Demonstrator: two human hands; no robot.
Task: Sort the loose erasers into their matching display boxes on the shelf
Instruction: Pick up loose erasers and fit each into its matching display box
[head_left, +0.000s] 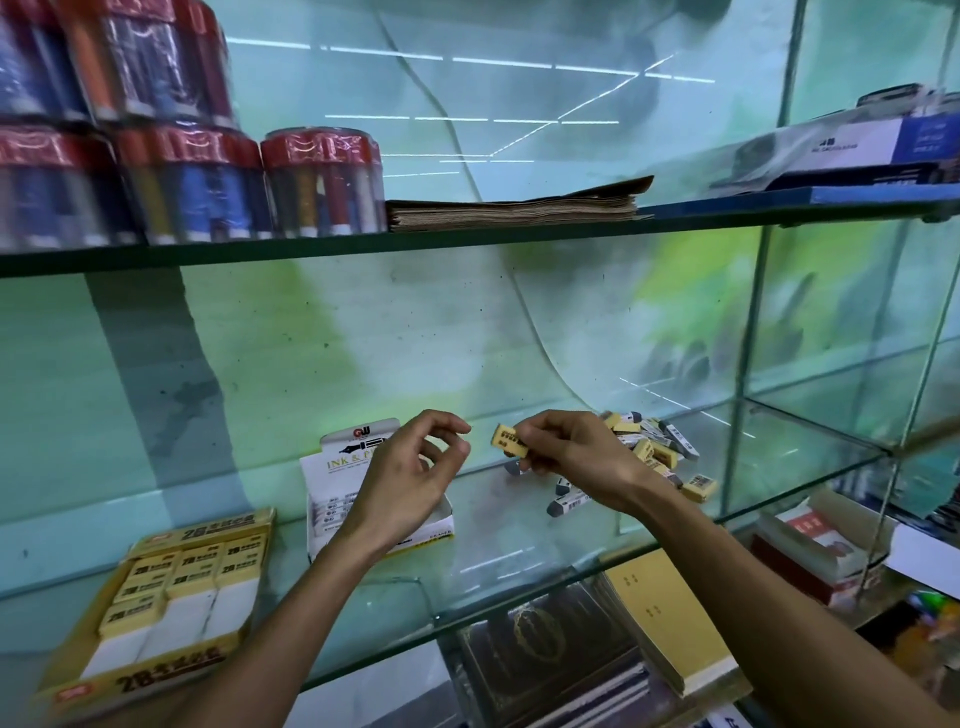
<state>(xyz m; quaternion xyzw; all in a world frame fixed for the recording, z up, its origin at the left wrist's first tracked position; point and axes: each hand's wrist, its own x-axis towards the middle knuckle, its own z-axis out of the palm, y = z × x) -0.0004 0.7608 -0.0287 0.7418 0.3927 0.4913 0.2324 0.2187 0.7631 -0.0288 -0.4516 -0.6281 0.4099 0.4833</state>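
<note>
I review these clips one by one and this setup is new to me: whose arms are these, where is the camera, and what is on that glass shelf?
There is no machine here. One wide-angle camera worn on a person's head looks forward and down at their bare hands. The right hand pinches a small yellow-sleeved eraser; the left hand hovers with loosely curled fingers, holding nothing. On the middle glass shelf lie a loose pile of yellow and grey-tipped erasers, an open white display box printed "INK &", and a yellow display box of large 2B erasers. The shelf above holds plastic-wrapped pen tubs and a stack of brown paper.
</note>
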